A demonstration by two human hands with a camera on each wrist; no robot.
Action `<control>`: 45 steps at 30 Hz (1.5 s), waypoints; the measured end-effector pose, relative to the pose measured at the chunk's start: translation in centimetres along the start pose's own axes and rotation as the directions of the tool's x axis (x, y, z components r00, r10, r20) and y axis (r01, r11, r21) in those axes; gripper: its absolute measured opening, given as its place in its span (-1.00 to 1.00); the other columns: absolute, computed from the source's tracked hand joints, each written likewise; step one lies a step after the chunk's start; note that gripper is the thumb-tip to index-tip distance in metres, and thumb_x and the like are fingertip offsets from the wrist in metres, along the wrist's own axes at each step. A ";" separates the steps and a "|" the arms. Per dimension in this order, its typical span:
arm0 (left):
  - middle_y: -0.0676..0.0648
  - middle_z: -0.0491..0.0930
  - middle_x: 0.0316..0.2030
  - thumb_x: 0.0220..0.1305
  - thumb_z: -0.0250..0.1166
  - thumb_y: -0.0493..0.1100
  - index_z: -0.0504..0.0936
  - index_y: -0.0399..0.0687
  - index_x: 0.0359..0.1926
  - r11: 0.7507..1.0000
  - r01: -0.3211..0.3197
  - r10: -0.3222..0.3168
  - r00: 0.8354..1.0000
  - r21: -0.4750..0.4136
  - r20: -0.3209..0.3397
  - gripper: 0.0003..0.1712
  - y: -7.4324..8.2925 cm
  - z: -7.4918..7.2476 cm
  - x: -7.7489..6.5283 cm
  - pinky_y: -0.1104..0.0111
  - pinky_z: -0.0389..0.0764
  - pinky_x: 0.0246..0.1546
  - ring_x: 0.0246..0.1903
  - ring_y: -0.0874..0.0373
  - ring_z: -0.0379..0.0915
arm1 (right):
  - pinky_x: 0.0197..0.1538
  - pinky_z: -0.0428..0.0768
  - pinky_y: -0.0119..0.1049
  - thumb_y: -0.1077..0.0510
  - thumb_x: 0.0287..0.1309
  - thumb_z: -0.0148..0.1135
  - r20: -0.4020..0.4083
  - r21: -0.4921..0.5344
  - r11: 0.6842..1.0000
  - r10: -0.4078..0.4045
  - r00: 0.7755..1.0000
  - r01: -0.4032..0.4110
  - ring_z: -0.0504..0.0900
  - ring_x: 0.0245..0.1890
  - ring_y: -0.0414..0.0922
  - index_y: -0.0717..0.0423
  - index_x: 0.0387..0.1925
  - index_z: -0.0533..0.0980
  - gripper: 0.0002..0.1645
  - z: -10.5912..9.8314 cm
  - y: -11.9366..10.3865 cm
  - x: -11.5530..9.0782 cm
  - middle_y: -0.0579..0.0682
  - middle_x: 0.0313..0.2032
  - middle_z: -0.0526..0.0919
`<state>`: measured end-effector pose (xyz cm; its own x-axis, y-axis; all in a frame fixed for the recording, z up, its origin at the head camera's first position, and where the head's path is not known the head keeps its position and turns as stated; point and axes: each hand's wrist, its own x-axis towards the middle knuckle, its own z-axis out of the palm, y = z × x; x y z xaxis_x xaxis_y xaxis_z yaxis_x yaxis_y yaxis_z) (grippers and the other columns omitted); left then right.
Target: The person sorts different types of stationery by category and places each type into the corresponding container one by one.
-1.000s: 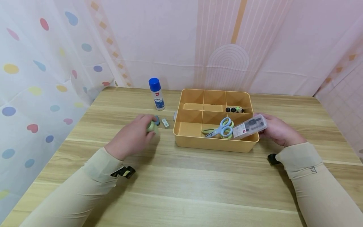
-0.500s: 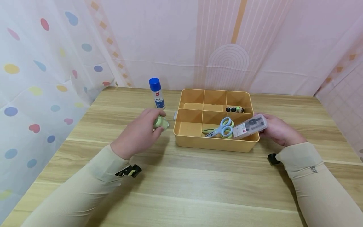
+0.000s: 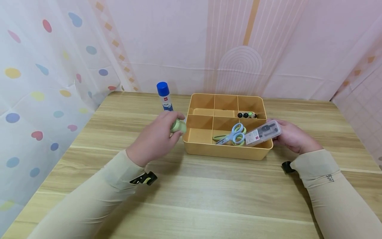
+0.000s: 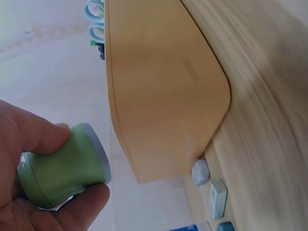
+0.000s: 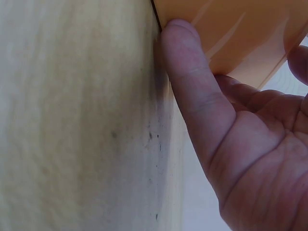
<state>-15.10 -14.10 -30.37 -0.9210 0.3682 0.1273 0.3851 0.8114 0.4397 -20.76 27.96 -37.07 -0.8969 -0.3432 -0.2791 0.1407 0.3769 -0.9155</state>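
Observation:
My left hand (image 3: pixel 158 137) pinches a small green pencil sharpener (image 3: pixel 179 126) between thumb and fingers. It is held just outside the left wall of the yellow divided storage box (image 3: pixel 226 153); in the left wrist view the sharpener (image 4: pixel 67 166) shows a waisted green body and a grey end. My right hand (image 3: pixel 295 136) rests against the box's right side. In the right wrist view, one extended digit (image 5: pixel 192 77) touches the outer wall low down, near the table. A clear compass case (image 3: pixel 262 133) leans out over the box's right rim, beside that hand.
Blue-handled scissors (image 3: pixel 237 134) lie in the front compartments with a green-handled item. Dark round-ended items (image 3: pixel 246 115) sit back right. A blue-capped glue bottle (image 3: pixel 164 94) stands left of the box. Erasers (image 4: pixel 218 199) lie on the table, hidden behind my left hand in the head view.
My left hand has carried the green pencil sharpener rightward from near the erasers to the box's left edge, now covering the glue bottle's base. The right hand has stayed put.

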 end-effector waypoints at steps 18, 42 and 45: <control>-0.14 0.49 0.10 0.51 0.26 -0.13 0.47 -0.14 0.34 0.999 -0.047 0.047 0.999 -0.024 0.008 -0.53 2.4 1.3 1.3 0.22 0.62 -0.15 -0.15 -0.01 0.48 | -0.07 0.73 -0.39 -0.08 0.68 -0.29 -0.003 -0.010 1.000 0.010 1.000 -0.010 0.67 -0.13 -0.41 0.47 0.60 -0.04 -0.18 0.1 -0.1 -0.2 0.04 0.11 0.70; -0.10 0.47 0.15 0.53 0.25 -0.14 0.46 -0.08 0.35 0.994 -0.056 0.060 0.998 -0.093 0.036 -0.55 3.7 3.4 2.7 0.26 0.71 -0.07 -0.10 0.04 0.53 | -0.06 0.72 -0.40 -0.04 0.67 -0.26 -0.006 -0.007 1.000 0.011 1.000 -0.011 0.67 -0.13 -0.41 0.46 0.60 -0.05 -0.20 0.1 -0.1 -0.2 0.03 0.09 0.71; -0.11 0.48 0.16 0.53 0.26 -0.13 0.47 -0.08 0.34 0.993 -0.065 0.068 0.997 -0.095 0.031 -0.55 3.7 3.7 2.8 0.25 0.71 -0.05 -0.08 0.05 0.53 | -0.06 0.72 -0.40 -0.05 0.67 -0.26 -0.006 -0.012 1.000 0.012 1.000 -0.012 0.67 -0.13 -0.42 0.46 0.60 -0.05 -0.20 0.1 -0.1 -0.2 0.06 0.11 0.70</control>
<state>-16.07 -8.35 -31.70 -0.8904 0.4365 0.1290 0.4367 0.7391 0.5129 -20.51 27.89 -36.92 -0.8975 -0.3337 -0.2883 0.1462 0.3915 -0.9085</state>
